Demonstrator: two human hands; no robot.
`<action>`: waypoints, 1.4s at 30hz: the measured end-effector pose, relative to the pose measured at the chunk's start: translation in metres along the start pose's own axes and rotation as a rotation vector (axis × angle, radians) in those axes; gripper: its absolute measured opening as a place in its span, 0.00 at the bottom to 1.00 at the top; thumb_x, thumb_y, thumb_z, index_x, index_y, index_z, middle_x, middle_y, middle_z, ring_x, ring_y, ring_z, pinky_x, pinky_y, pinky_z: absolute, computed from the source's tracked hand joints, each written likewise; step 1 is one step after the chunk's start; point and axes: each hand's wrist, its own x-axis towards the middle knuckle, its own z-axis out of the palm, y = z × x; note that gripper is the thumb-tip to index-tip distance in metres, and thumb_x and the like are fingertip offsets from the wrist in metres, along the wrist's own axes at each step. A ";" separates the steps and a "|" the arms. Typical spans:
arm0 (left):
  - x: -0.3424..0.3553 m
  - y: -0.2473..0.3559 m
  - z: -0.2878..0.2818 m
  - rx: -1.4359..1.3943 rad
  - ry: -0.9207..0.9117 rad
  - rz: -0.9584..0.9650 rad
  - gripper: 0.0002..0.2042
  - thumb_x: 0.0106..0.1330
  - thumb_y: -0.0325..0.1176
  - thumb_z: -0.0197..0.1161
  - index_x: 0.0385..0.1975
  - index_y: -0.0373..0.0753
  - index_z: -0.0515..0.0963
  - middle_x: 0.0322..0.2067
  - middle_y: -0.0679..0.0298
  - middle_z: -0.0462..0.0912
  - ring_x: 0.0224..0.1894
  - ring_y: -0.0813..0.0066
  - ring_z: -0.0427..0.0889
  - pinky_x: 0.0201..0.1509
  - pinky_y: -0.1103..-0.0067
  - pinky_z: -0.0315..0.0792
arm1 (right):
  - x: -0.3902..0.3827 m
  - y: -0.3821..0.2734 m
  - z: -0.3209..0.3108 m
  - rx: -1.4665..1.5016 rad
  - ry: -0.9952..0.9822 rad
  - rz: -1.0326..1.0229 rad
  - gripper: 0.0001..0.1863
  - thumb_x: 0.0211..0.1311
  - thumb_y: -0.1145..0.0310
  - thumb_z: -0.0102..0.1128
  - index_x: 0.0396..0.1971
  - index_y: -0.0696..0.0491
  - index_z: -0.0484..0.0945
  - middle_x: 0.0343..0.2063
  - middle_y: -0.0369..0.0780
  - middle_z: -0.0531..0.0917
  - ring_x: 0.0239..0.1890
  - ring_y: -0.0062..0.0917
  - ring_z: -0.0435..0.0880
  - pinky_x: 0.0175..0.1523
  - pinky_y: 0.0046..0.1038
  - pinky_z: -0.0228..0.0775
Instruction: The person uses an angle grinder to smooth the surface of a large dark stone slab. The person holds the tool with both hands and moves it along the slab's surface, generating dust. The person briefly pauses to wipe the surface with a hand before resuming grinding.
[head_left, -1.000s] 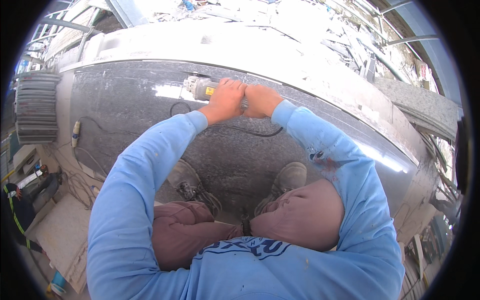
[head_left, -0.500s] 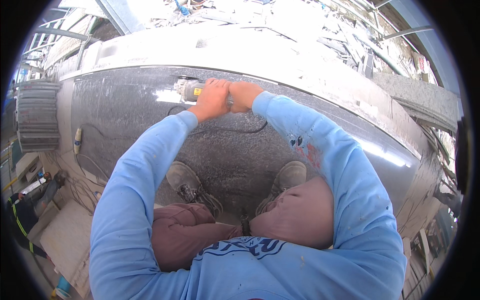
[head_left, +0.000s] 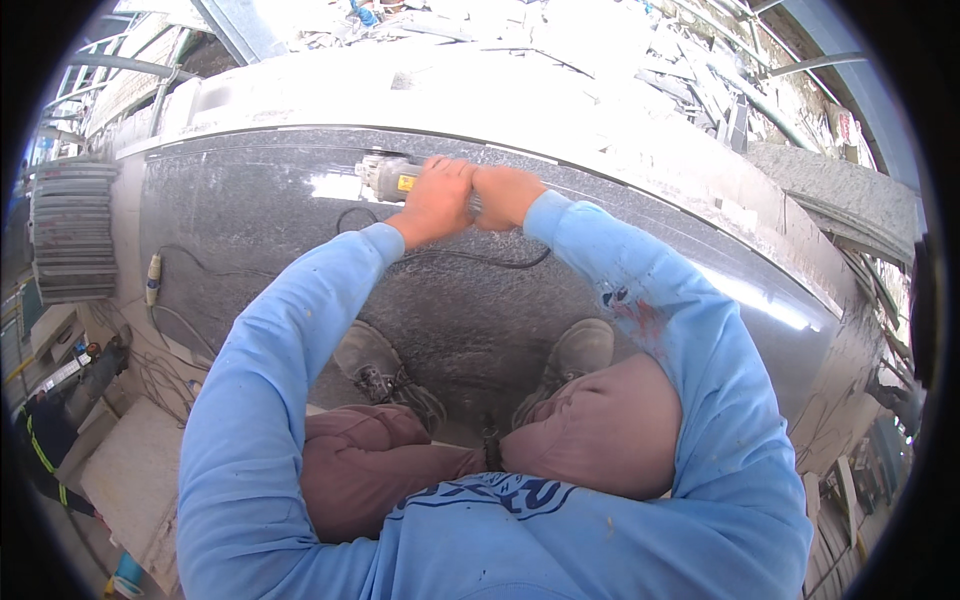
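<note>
An angle grinder (head_left: 385, 178), grey with a yellow label, lies across the far part of a dark grey, dusty stone slab (head_left: 250, 225). Around its body my left hand (head_left: 437, 200) is closed. My right hand (head_left: 506, 196) is wrapped round the rear end, right beside the left one. The grinder's head points left, its disc seen edge-on at the slab's far edge, where a thin line runs along the stone. A black cord (head_left: 480, 262) trails from the tool's rear and loops over the slab. Both my shoes rest on the slab.
A cable connector (head_left: 153, 278) lies on the slab's left side. Stacked grey strips (head_left: 75, 230) stand at the left. Beyond the slab are a bright ledge and broken stone pieces (head_left: 690, 85). Another person (head_left: 50, 440) in dark clothing with reflective stripes is at the lower left.
Both hands and the angle grinder have shifted a little to the right along the slab's far edge. My grip looks the same, and the cord has moved along with the tool.
</note>
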 end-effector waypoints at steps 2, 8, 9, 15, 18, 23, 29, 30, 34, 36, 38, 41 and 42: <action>-0.002 -0.007 -0.001 0.000 -0.005 -0.013 0.27 0.45 0.35 0.79 0.46 0.36 0.75 0.40 0.57 0.78 0.49 0.56 0.78 0.62 0.63 0.65 | 0.008 -0.003 0.000 0.006 -0.007 -0.009 0.20 0.50 0.67 0.74 0.43 0.59 0.83 0.39 0.47 0.89 0.44 0.40 0.90 0.49 0.39 0.83; -0.001 -0.015 -0.004 0.004 -0.044 -0.041 0.28 0.44 0.36 0.80 0.46 0.37 0.75 0.41 0.57 0.79 0.50 0.57 0.79 0.62 0.63 0.65 | 0.017 -0.006 0.000 -0.001 0.034 -0.031 0.21 0.49 0.66 0.74 0.43 0.58 0.84 0.40 0.46 0.89 0.45 0.39 0.90 0.49 0.39 0.83; -0.004 -0.015 -0.003 -0.002 -0.029 -0.031 0.29 0.44 0.36 0.80 0.46 0.37 0.75 0.40 0.57 0.78 0.49 0.57 0.79 0.62 0.63 0.65 | 0.014 -0.009 -0.002 -0.005 0.019 -0.027 0.21 0.49 0.66 0.74 0.43 0.58 0.84 0.40 0.46 0.89 0.45 0.39 0.90 0.49 0.39 0.83; 0.003 0.011 -0.005 -0.037 -0.001 0.006 0.29 0.43 0.35 0.80 0.46 0.37 0.75 0.38 0.57 0.77 0.47 0.56 0.78 0.60 0.63 0.66 | -0.013 -0.002 -0.011 -0.014 -0.047 0.041 0.19 0.51 0.66 0.74 0.43 0.58 0.84 0.41 0.47 0.89 0.45 0.39 0.90 0.50 0.39 0.83; 0.006 0.019 -0.006 -0.017 -0.021 0.002 0.28 0.45 0.35 0.79 0.47 0.36 0.75 0.38 0.57 0.77 0.47 0.56 0.78 0.61 0.63 0.66 | -0.022 0.002 -0.008 -0.021 0.016 0.030 0.19 0.51 0.67 0.75 0.42 0.59 0.84 0.39 0.47 0.89 0.44 0.40 0.90 0.49 0.39 0.83; 0.003 0.009 -0.001 -0.003 -0.014 0.000 0.26 0.47 0.34 0.77 0.47 0.36 0.75 0.39 0.57 0.78 0.49 0.56 0.78 0.62 0.63 0.66 | -0.012 0.000 -0.006 0.002 -0.018 0.030 0.19 0.51 0.67 0.74 0.43 0.58 0.83 0.40 0.47 0.89 0.45 0.39 0.90 0.50 0.39 0.83; -0.002 -0.008 0.000 -0.003 -0.036 -0.044 0.29 0.45 0.35 0.78 0.49 0.35 0.75 0.42 0.56 0.79 0.51 0.57 0.78 0.64 0.63 0.65 | 0.008 -0.005 -0.002 -0.001 0.014 -0.024 0.21 0.49 0.67 0.74 0.44 0.58 0.83 0.42 0.47 0.89 0.47 0.39 0.89 0.51 0.39 0.83; -0.002 -0.010 0.000 -0.002 -0.029 -0.043 0.30 0.45 0.35 0.78 0.49 0.35 0.75 0.42 0.56 0.79 0.51 0.57 0.78 0.64 0.64 0.65 | 0.010 -0.005 -0.003 0.003 0.014 -0.024 0.21 0.49 0.66 0.74 0.44 0.58 0.84 0.42 0.47 0.89 0.47 0.39 0.89 0.51 0.39 0.83; 0.001 -0.011 0.001 0.028 -0.042 -0.037 0.32 0.43 0.37 0.80 0.49 0.36 0.75 0.41 0.57 0.78 0.51 0.57 0.78 0.63 0.63 0.65 | 0.010 -0.003 -0.003 0.001 0.017 -0.009 0.20 0.49 0.67 0.74 0.43 0.58 0.84 0.41 0.47 0.89 0.47 0.39 0.89 0.51 0.39 0.83; 0.001 -0.004 -0.003 0.003 -0.065 -0.042 0.31 0.43 0.37 0.81 0.49 0.36 0.75 0.41 0.57 0.78 0.51 0.58 0.78 0.63 0.63 0.66 | 0.002 -0.004 -0.005 0.006 -0.010 0.011 0.19 0.49 0.67 0.74 0.42 0.58 0.84 0.42 0.47 0.89 0.46 0.39 0.89 0.51 0.39 0.83; 0.003 0.006 -0.005 -0.006 -0.067 -0.036 0.31 0.43 0.37 0.81 0.49 0.36 0.75 0.41 0.57 0.78 0.50 0.58 0.79 0.63 0.63 0.66 | -0.008 -0.003 -0.009 0.003 -0.026 0.031 0.18 0.49 0.68 0.74 0.41 0.58 0.85 0.42 0.47 0.89 0.46 0.40 0.90 0.51 0.39 0.83; 0.006 0.016 -0.004 -0.003 -0.052 -0.025 0.30 0.44 0.37 0.81 0.48 0.36 0.75 0.41 0.57 0.78 0.50 0.58 0.79 0.63 0.64 0.66 | -0.017 0.001 -0.010 -0.012 -0.012 0.037 0.17 0.49 0.68 0.74 0.40 0.58 0.85 0.41 0.47 0.89 0.45 0.39 0.90 0.51 0.39 0.83; 0.007 0.017 -0.004 -0.007 -0.054 -0.029 0.30 0.44 0.37 0.80 0.48 0.36 0.75 0.41 0.57 0.78 0.49 0.58 0.78 0.63 0.64 0.66 | -0.018 0.003 -0.008 -0.018 0.008 0.026 0.17 0.49 0.68 0.74 0.40 0.59 0.85 0.41 0.47 0.89 0.45 0.39 0.90 0.50 0.39 0.83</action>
